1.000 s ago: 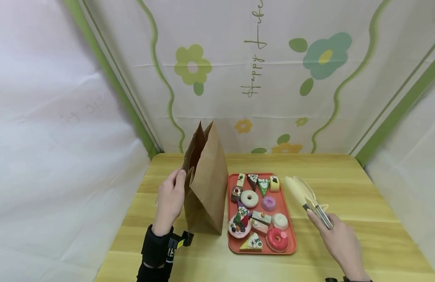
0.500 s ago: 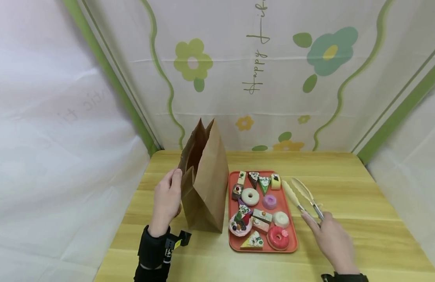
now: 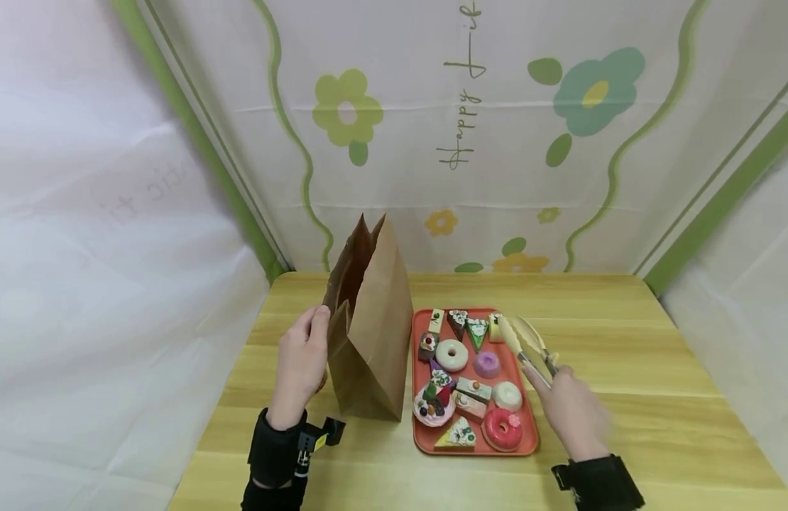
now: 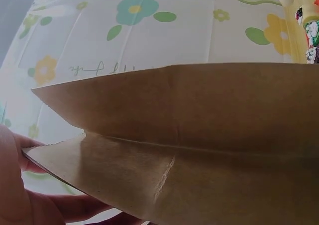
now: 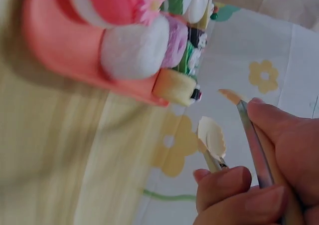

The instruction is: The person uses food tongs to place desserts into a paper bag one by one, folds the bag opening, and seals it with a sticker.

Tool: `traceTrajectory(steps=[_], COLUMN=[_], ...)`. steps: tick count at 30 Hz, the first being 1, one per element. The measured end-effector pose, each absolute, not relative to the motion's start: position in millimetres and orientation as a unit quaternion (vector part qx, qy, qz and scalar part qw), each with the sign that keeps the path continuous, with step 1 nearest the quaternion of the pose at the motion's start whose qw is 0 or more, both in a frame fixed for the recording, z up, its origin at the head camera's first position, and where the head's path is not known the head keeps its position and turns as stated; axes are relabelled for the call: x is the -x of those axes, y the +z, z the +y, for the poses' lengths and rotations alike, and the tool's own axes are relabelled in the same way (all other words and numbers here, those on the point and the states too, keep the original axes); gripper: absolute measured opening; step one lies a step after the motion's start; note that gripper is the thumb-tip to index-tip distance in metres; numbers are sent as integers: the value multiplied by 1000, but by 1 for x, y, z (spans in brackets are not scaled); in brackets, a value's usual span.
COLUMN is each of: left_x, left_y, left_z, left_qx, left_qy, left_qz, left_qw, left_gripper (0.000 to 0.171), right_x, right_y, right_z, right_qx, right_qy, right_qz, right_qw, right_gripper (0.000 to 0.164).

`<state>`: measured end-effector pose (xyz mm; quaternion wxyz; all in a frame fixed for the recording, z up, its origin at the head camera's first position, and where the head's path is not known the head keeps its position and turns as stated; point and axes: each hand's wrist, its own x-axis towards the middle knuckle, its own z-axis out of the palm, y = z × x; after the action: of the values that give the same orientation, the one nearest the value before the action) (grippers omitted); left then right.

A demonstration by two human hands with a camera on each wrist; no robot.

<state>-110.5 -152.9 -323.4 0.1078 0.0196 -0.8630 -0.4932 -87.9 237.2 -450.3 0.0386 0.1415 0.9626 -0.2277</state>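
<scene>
A tall brown paper bag (image 3: 378,333) stands upright with its mouth parted. My left hand (image 3: 302,358) pinches the near left edge of its rim between thumb and fingers; the left wrist view looks into the bag's creased inner wall (image 4: 199,110). In my right hand (image 3: 573,411) is a pair of tongs (image 3: 528,348) with cream tips and metal arms, the tips spread apart. Those tips overlap the far right corner of the red tray (image 3: 528,426), beside a yellow roll cake (image 3: 494,328). Nothing sits between the tips.
On the tray are several toy pastries: a white donut (image 3: 452,355), a pink donut (image 3: 502,429), a purple round cake (image 3: 486,364), a fruit tart (image 3: 434,406) and cake slices. The bag stands close along the tray's left side. A patterned cloth (image 3: 394,177) hangs behind the wooden table (image 3: 598,319).
My right hand has moved left with the tongs, from beside the tray to its far right corner. The left hand first shifted slightly left, widening the bag's mouth, and keeps its grip.
</scene>
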Motion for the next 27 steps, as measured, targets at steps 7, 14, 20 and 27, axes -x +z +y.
traceTrajectory(steps=[7, 14, 20, 27], left_x=[110, 110, 113, 112], left_y=[-323, -323, -325, -325], left_z=[-151, -147, -143, -145], left_qx=[-17, -20, -15, -19], left_qy=[-488, -496, -490, -488], left_qz=[-866, -862, -866, -868], left_qw=[107, 96, 102, 86], left_gripper=[49, 53, 51, 55], right_x=[102, 105, 104, 103], right_y=[-456, -460, -461, -464], right_z=[224, 220, 217, 209], right_qx=[-135, -145, -135, -139], right_qy=[-220, -209, -195, -196], right_qz=[966, 967, 971, 971], right_qw=[15, -3, -6, -8], right_gripper=[94, 75, 73, 76])
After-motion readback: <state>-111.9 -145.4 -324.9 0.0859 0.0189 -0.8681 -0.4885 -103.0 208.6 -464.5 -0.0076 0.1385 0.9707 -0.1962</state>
